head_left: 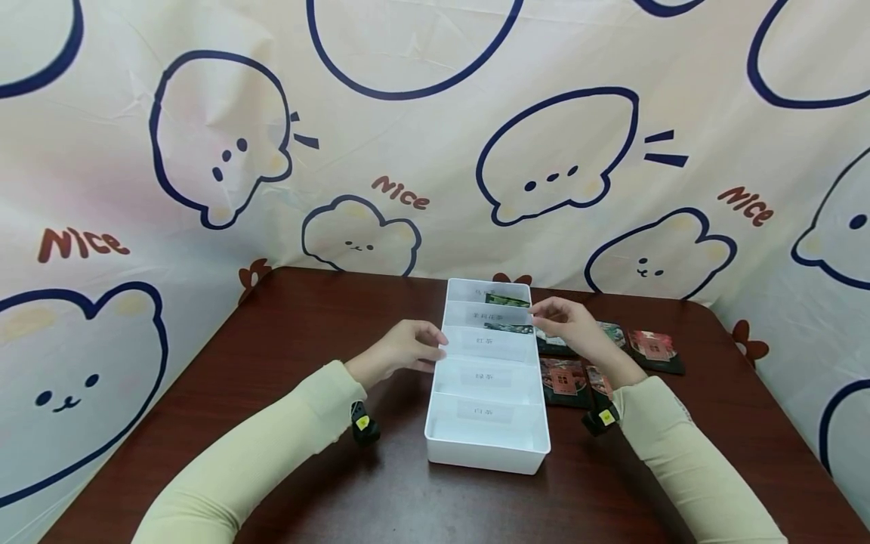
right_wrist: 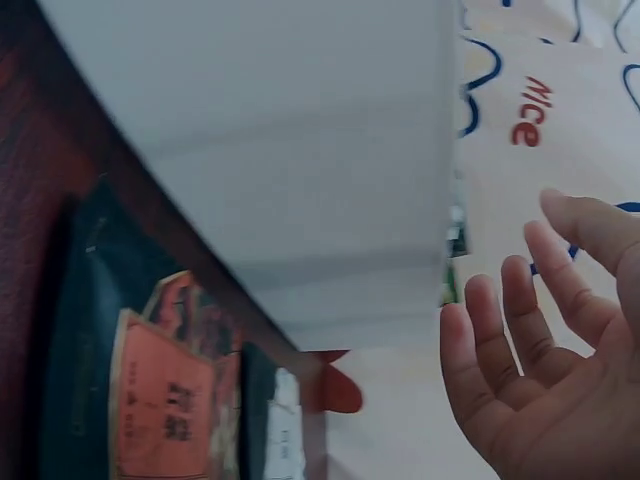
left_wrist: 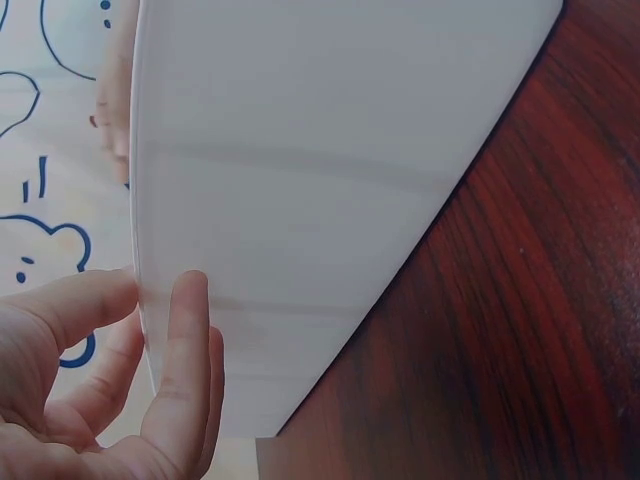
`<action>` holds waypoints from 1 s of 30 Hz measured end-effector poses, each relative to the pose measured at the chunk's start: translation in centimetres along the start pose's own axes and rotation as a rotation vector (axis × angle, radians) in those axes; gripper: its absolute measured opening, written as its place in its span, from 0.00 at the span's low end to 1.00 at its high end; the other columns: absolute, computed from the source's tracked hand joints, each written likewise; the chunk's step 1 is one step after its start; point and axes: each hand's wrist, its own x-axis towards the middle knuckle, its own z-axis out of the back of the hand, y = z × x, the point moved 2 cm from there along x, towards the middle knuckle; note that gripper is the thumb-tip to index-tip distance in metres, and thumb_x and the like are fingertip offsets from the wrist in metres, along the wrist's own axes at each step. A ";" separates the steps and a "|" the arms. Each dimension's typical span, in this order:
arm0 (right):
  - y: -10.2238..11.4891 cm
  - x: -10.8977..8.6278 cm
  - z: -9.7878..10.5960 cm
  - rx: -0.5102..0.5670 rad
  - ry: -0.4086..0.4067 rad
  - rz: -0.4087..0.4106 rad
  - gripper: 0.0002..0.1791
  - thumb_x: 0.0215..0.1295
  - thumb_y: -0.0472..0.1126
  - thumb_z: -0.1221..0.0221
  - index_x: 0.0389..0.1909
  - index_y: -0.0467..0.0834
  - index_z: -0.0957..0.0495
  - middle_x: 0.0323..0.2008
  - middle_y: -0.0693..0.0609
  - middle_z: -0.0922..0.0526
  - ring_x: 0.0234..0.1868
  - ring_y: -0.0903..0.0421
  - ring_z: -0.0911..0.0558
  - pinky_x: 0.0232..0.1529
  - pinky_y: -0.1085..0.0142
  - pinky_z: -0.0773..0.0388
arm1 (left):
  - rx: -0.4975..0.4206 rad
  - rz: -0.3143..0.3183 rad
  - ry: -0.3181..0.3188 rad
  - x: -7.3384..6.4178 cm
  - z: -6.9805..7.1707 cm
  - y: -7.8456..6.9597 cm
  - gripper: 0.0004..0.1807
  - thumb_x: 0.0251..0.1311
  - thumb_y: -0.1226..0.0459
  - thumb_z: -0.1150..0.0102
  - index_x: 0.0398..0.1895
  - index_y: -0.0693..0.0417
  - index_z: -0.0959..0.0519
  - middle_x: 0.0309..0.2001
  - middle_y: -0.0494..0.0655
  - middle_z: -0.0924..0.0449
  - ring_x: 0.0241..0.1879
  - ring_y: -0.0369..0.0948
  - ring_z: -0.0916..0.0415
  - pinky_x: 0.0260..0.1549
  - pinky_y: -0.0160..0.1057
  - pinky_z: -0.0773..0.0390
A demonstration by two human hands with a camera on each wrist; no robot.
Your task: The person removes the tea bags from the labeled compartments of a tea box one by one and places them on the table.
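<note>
A long white divided box (head_left: 485, 455) stands on the table, with a paper label in each compartment. The farthest compartment holds a green packet (head_left: 506, 301). In the one nearer than it, a dark green packet (head_left: 508, 329) shows along its edge. My left hand (head_left: 404, 347) is at the box's left side; in the left wrist view its fingertips (left_wrist: 190, 290) touch the outer wall and rim, loosely extended. Beside the right rim is my right hand (head_left: 574, 329), fingers spread and relaxed, holding nothing in the right wrist view.
Right of the box lie several flat dark packets, among them a red-labelled packet (head_left: 564, 380) close to its wall and another red packet (head_left: 655, 347) farther right. My right forearm partly covers others. A patterned cloth (head_left: 448, 174) hangs behind the brown table (head_left: 326, 317).
</note>
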 end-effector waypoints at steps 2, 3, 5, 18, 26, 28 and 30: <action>-0.4 0.1 -0.3 -0.019 0.020 -0.020 0.21 0.68 0.48 0.41 0.56 0.40 0.25 0.49 0.42 0.22 0.45 0.49 0.22 0.45 0.58 0.20 | -0.010 0.005 0.002 0.0 0.0 0.0 0.12 0.55 0.72 0.33 0.44 0.62 0.21 0.42 0.56 0.23 0.35 0.44 0.19 0.36 0.43 0.14; -0.5 0.2 -0.4 -0.032 0.029 -0.024 0.21 0.68 0.47 0.41 0.56 0.40 0.24 0.49 0.42 0.22 0.45 0.48 0.22 0.45 0.58 0.20 | -0.010 0.006 0.003 0.0 0.0 0.0 0.12 0.55 0.72 0.34 0.44 0.62 0.21 0.42 0.56 0.23 0.35 0.44 0.19 0.36 0.43 0.14; -0.8 0.2 -0.6 -0.057 0.040 -0.032 0.20 0.67 0.47 0.40 0.55 0.41 0.24 0.48 0.43 0.23 0.45 0.48 0.22 0.43 0.61 0.20 | -0.010 0.008 0.004 0.0 0.0 0.0 0.13 0.55 0.71 0.34 0.44 0.63 0.21 0.42 0.56 0.23 0.35 0.44 0.19 0.36 0.43 0.14; -1.0 0.4 -1.2 -0.077 0.055 -0.047 0.18 0.68 0.43 0.41 0.54 0.38 0.22 0.44 0.42 0.23 0.44 0.39 0.22 0.40 0.60 0.19 | -0.017 0.004 0.013 0.0 0.1 0.0 0.13 0.56 0.72 0.35 0.45 0.63 0.21 0.43 0.56 0.23 0.36 0.44 0.19 0.37 0.43 0.14; -1.1 0.4 -1.3 -0.065 0.046 -0.059 0.17 0.69 0.45 0.42 0.52 0.39 0.22 0.49 0.41 0.21 0.45 0.39 0.21 0.43 0.54 0.18 | -0.020 0.008 0.008 -0.1 0.1 -0.1 0.12 0.56 0.72 0.35 0.44 0.62 0.21 0.42 0.56 0.23 0.35 0.44 0.19 0.36 0.43 0.14; -0.9 0.3 -1.3 -0.061 0.040 -0.052 0.16 0.69 0.44 0.42 0.51 0.39 0.22 0.48 0.41 0.21 0.44 0.40 0.21 0.40 0.59 0.18 | -0.023 0.008 0.008 -0.1 0.1 -0.1 0.12 0.56 0.72 0.34 0.43 0.62 0.21 0.43 0.56 0.23 0.35 0.44 0.18 0.37 0.43 0.14; -0.8 0.3 -1.3 -0.057 0.034 -0.043 0.16 0.68 0.44 0.42 0.51 0.38 0.21 0.47 0.41 0.21 0.43 0.41 0.21 0.38 0.63 0.19 | -0.024 0.008 0.009 -0.1 0.1 -0.1 0.11 0.56 0.72 0.34 0.43 0.62 0.21 0.43 0.56 0.23 0.36 0.44 0.18 0.37 0.43 0.14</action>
